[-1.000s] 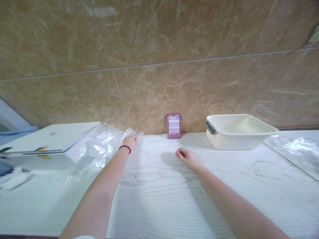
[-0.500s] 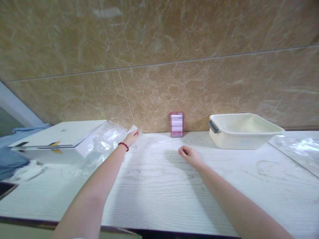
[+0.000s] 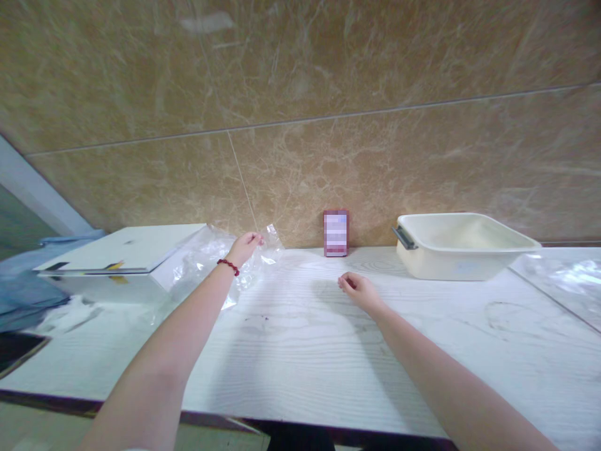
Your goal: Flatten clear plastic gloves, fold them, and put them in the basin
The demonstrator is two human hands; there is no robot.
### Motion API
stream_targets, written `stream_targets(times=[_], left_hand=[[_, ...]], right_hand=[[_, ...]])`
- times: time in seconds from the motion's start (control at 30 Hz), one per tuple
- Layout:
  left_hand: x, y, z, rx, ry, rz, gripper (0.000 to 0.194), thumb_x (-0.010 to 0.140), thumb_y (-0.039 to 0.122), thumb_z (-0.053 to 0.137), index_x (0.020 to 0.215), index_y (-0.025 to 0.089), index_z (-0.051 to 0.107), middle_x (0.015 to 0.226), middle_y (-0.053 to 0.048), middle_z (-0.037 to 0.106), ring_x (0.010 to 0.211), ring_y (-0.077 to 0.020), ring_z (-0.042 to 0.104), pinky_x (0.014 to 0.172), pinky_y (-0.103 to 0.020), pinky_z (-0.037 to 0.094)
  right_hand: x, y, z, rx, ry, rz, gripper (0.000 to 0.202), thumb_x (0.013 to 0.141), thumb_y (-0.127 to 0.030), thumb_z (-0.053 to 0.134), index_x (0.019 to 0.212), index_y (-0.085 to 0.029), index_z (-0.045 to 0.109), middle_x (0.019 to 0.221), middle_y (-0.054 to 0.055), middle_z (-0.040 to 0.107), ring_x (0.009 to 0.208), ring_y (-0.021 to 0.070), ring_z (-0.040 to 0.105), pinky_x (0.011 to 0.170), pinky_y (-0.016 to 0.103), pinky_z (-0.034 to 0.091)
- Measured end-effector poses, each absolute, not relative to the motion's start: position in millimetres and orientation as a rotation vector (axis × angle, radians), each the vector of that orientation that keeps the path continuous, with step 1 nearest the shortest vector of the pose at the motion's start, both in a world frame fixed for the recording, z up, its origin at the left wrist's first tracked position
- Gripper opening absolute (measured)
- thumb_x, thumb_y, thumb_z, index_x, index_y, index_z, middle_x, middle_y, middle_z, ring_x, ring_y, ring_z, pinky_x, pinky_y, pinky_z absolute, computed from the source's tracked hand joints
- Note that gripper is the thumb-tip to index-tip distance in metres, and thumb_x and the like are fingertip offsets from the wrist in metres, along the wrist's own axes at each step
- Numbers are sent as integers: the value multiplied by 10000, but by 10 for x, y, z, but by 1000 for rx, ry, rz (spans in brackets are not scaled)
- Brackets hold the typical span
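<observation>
Above the table [image 3: 291, 369], left fingers [image 3: 256, 239] pinch crinkled clear plastic [image 3: 271, 245]; right fingers [image 3: 346, 283] curl, grip unclear.

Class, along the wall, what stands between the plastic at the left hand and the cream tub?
In the head view, a small red-edged box, its face blurred, stands between the plastic and the tub.

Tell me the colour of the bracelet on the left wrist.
The bracelet is dark red, seen in the head view.

Cream tub [image 3: 451, 266] with dark handle [image 3: 404, 238], brown marbled wall [image 3: 300, 75] behind, white box [image 3: 136, 241], blue cloth [image 3: 28, 275] beside it
</observation>
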State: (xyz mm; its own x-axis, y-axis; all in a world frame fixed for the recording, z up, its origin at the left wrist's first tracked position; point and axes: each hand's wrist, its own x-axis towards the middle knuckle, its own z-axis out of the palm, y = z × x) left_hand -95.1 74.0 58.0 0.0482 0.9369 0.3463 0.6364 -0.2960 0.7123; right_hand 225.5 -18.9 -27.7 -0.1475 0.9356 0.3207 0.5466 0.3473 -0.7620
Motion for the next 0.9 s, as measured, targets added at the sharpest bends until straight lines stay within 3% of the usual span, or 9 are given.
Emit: stream_targets(times=[0.23, 0.43, 0.67, 0.83, 0.9], left_hand=[[-594, 521, 834, 1810, 1191, 1170, 215, 708, 361, 473, 683, 151, 511, 660, -6, 568, 657, -116, 529, 697, -267, 389], [-203, 176, 1078, 1483, 889, 1044, 109, 682, 239, 537, 694, 144, 486, 627, 2, 578, 611, -108, 555, 673, -269, 409], [68, -143, 1139, 1327, 750, 836, 98, 757, 267, 447, 739, 182, 401, 664, -23, 611, 570, -151, 594, 540, -266, 423], [247, -353, 952, 1273, 786, 891, 120, 765, 292, 445, 743, 187, 391, 715, -22, 613, 568, -124, 590, 492, -206, 391], [305, -444, 849, 1219, 825, 925, 115, 764, 291, 447, 748, 189, 398, 702, -15, 606, 552, -112, 580, 485, -200, 387]], right_hand=[[2266, -190, -274, -1299, -1762, 656, 245, 749, -365, 401, 677, -166, 524, 581, -6, 528, 513, 88, 452, 503, 208, 350], [2272, -204, -266, -1140, -1659, 786, 248, 727, -401, 461, 795, -169, 515, 745, 35, 567, 702, 130, 531, 626, 254, 416], [2263, -383, -129, -682, -1526, 1242, 465, 741, -543, 383, 1095, -242, 400, 1166, 85, 450, 1088, 176, 403, 830, 338, 369], [2289, -471, 154, -607, -1603, 1460, 731, 682, -703, 122, 1084, -190, 455, 1150, 115, 469, 1060, 205, 433, 842, 370, 348], [2290, -522, 309, -618, -1682, 1428, 702, 702, -682, 154, 1046, -175, 496, 1144, 110, 476, 1063, 204, 426, 850, 364, 339]])
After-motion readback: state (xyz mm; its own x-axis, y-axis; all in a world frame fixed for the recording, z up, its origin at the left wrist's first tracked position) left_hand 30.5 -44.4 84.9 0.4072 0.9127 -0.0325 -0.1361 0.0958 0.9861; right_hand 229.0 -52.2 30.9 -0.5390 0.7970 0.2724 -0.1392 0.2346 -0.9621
